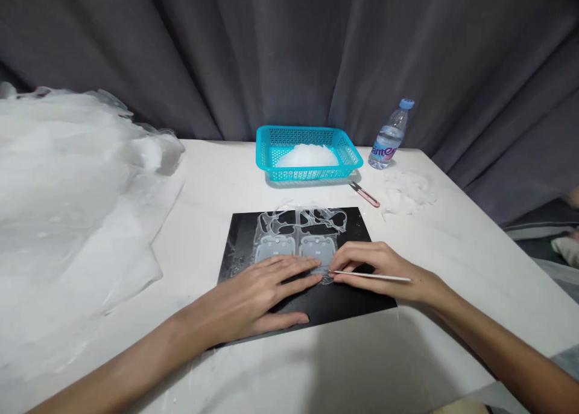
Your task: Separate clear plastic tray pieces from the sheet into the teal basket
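Note:
My left hand (271, 290) lies flat, fingers stretched out, over the lower part of a clear, translucent moulded sheet (277, 245) with two rounded panels. This sheet rests on a black board (344, 305). Pinched in my right hand (373, 266) is a thin white stick-like tool (375, 276). Its tip meets the sheet's lower right edge, close to my left fingertips. Cut-out strips with open holes (301, 221) show at the sheet's top. My left palm and fingers hide part of the sheet's lower edge.
Behind the board stands a blue basket (312, 174) holding a pile of translucent pieces (310, 156). Pink-handled thread snips (365, 195), a water bottle (388, 137) and clear scraps (409, 191) are at the right. A large heap of translucent sheets (76, 221) covers the table's left side.

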